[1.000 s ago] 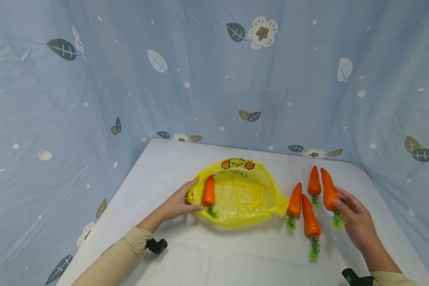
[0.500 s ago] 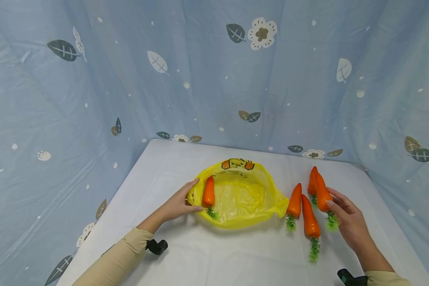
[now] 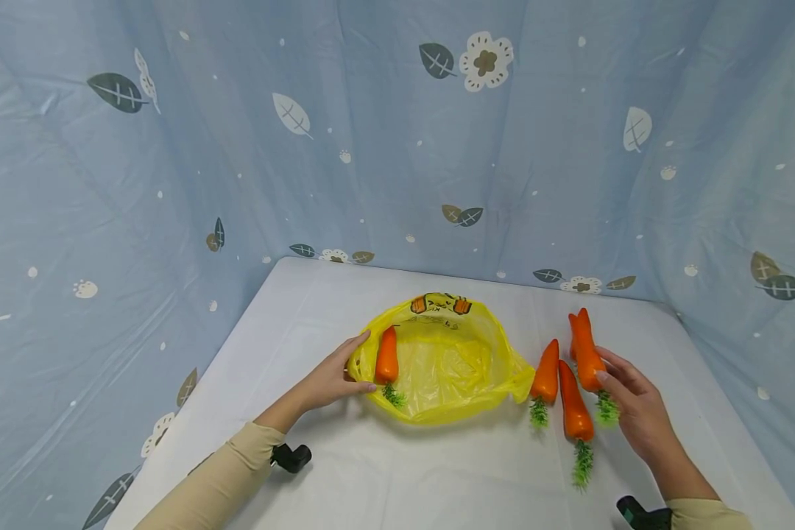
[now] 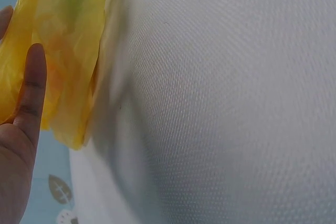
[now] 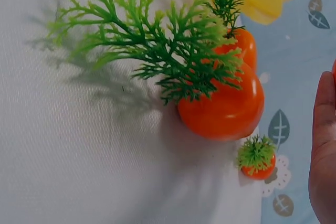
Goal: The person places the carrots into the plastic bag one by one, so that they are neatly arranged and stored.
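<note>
My right grip point(image 3: 641, 408) pinches a carrot point(image 3: 589, 361); my left grip point(image 3: 333, 379) holds the yellow bag point(image 3: 495, 350), likely to steady it.

The bag point(image 3: 464, 368) gapes upward, with room inside to the right of the inner carrot point(image 3: 387, 357). The left hand point(image 3: 331, 379) blocks its left rim. Between the held carrot point(image 3: 589, 361) and the bag lie a long carrot point(image 3: 576, 414) and a shorter carrot point(image 3: 545, 377); the way above them is free. Bare surface point(image 3: 437, 478) runs along the front. A curtain point(image 3: 397, 147) bounds the far side.
</note>
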Available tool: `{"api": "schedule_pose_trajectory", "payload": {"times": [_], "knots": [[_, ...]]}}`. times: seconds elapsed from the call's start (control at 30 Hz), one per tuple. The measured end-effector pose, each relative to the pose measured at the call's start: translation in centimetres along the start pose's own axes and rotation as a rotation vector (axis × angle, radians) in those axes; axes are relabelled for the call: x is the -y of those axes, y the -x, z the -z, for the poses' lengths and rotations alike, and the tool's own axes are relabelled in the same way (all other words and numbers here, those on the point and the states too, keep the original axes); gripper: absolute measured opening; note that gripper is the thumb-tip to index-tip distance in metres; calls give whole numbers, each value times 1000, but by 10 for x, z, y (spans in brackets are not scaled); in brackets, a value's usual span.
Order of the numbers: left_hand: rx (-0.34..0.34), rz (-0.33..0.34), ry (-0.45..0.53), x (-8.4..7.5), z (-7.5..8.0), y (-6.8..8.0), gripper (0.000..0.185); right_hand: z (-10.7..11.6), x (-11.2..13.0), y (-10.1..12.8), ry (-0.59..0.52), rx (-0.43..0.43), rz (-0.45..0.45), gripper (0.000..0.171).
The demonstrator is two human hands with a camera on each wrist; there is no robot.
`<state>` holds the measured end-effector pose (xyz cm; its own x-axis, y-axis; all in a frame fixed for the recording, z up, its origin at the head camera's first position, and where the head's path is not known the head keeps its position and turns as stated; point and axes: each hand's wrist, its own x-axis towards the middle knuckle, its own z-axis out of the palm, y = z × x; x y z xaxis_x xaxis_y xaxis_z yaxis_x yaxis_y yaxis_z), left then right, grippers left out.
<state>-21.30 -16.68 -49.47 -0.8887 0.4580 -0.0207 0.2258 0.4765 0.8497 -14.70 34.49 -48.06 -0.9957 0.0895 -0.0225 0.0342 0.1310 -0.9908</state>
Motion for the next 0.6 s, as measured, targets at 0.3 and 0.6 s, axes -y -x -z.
{"api": "schedule_pose_trajectory", "payload": {"times": [0.3, 0.6], "knots": [[-2, -1, -3, 0, -1, -1, 98, -5, 1, -1, 42, 8, -27, 55], [-3, 5, -4, 2, -1, -2, 99, -12, -3, -4, 19, 45, -10, 55]]}}
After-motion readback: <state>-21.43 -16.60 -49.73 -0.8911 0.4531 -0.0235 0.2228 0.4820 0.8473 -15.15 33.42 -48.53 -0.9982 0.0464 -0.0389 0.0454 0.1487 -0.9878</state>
